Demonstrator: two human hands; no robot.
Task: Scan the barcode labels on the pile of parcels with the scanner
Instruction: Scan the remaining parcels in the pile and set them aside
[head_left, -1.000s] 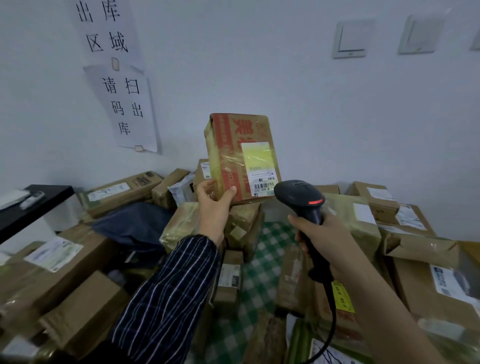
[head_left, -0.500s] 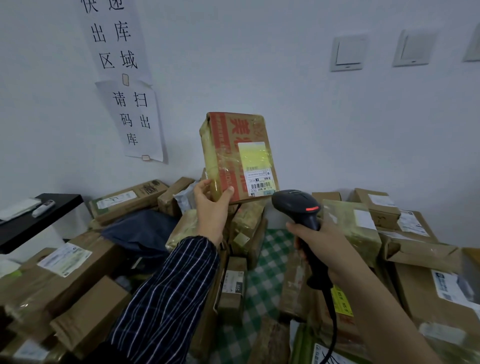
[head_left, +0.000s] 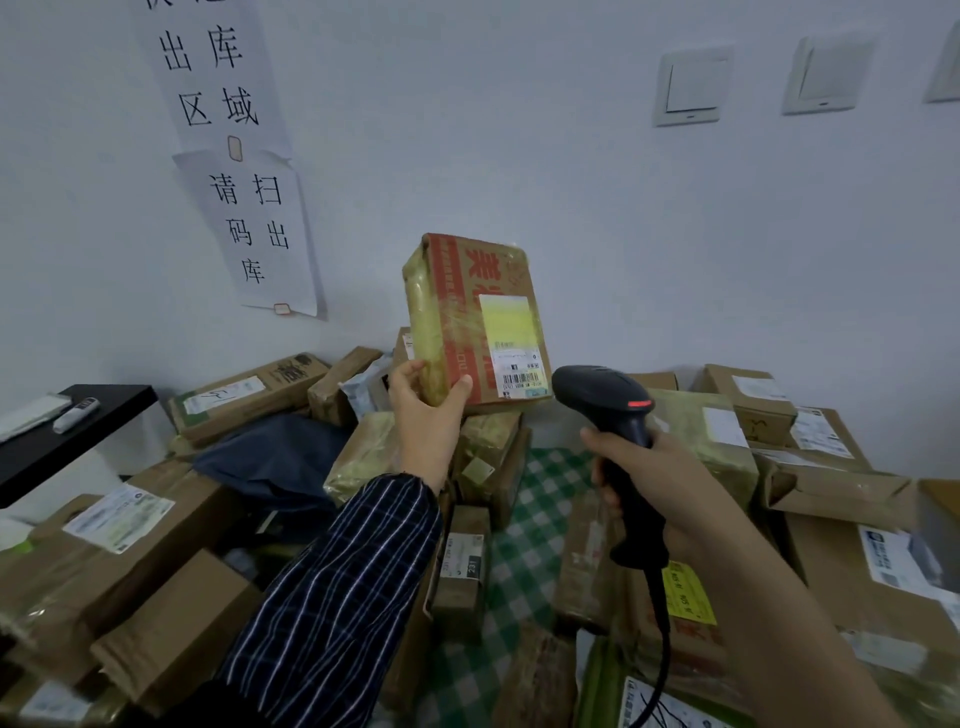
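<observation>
left grip (head_left: 426, 415): raised in front of the wall, pinching the lower left corner of a parcel, with the thumb on the front face and the fingers curled round the left side; a dark striped sleeve (head_left: 337, 597) covers the forearm.
parcel (head_left: 457, 312): brown box with red print, wrapped in yellowish clear tape. It is held upright with a slight tilt above the pile, front face toward the camera.
barcode label (head_left: 514, 343): white and yellow sticker on the right part of the parcel's front. The bars are at its lower end, just right of the left thumb.
right grip (head_left: 660, 483): fingers wrapped tight round the scanner's handle; the forearm is bare.
scanner (head_left: 618, 441): black and handheld, with the handle upright. Its head is just right of the parcel's lower right corner, near it and not touching. A small red light (head_left: 639, 404) glows on the head.
cable (head_left: 660, 623): black, running from the base of the handle down to the bottom edge.
pile of parcels (head_left: 130, 545): brown boxes and taped packets heaped left, behind and right of the hands, many with white labels. One below the right grip has a yellow label (head_left: 688, 592).
checked cloth (head_left: 530, 519): green and white, showing between the parcels under the hands.
dark bag (head_left: 275, 457): soft navy packet lying among the boxes on the left.
counter (head_left: 67, 441): black, at the left edge, carrying a white remote (head_left: 75, 414).
wall (head_left: 571, 182): white. Two paper notices (head_left: 244, 228) with black Chinese characters are taped at the upper left, and switch plates (head_left: 688, 85) sit at the upper right.
</observation>
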